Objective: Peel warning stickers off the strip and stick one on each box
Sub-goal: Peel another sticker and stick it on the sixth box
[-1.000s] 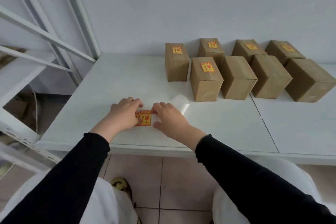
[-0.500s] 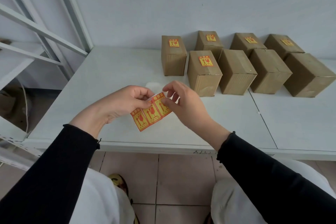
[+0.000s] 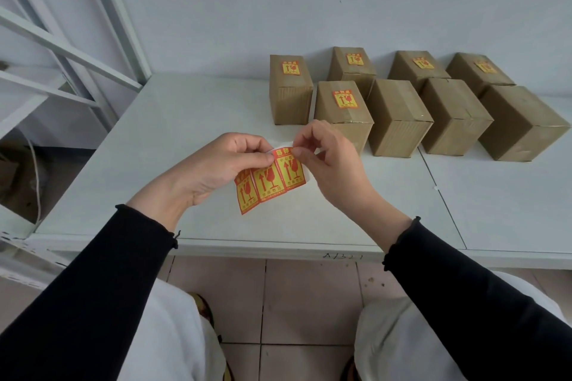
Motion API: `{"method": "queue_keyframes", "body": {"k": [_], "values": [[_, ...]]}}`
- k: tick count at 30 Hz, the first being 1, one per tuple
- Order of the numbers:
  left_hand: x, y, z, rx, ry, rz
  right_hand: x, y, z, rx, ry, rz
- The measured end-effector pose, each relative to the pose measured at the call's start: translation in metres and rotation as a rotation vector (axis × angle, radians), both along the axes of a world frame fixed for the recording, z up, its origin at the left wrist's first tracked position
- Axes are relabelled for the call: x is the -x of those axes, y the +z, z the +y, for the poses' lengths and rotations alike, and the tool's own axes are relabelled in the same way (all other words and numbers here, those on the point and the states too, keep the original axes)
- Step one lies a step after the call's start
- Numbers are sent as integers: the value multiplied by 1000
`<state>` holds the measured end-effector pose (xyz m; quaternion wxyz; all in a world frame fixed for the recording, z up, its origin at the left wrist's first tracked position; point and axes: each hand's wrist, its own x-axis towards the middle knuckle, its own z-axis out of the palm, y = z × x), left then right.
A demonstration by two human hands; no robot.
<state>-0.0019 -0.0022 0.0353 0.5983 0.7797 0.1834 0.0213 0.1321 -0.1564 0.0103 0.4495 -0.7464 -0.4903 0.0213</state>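
Matt brown cardboard boxes (image 3: pixel 399 116); glossy, seemingly paper sticker strip (image 3: pixel 270 181); smooth table (image 3: pixel 173 120).

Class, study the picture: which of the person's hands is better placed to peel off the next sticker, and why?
The right hand. Its fingertips already pinch the top corner of the end sticker, while the left hand grips the strip, steadying it. The bare boxes also lie on the right.
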Motion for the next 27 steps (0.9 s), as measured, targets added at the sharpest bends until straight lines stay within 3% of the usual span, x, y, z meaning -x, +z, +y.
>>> {"method": "queue_keyframes", "body": {"k": [6,9,16,27], "values": [[-3,3,-5,89,46,19,-1,7,-7,-19,15,-270],[-2,6,-7,159,36,4,-1,7,-8,-51,16,-315],[-1,10,-12,417,-14,-70,1,12,-12,-193,71,-281],[0,5,-6,363,-67,-103,1,14,-14,-147,116,-150]]}}
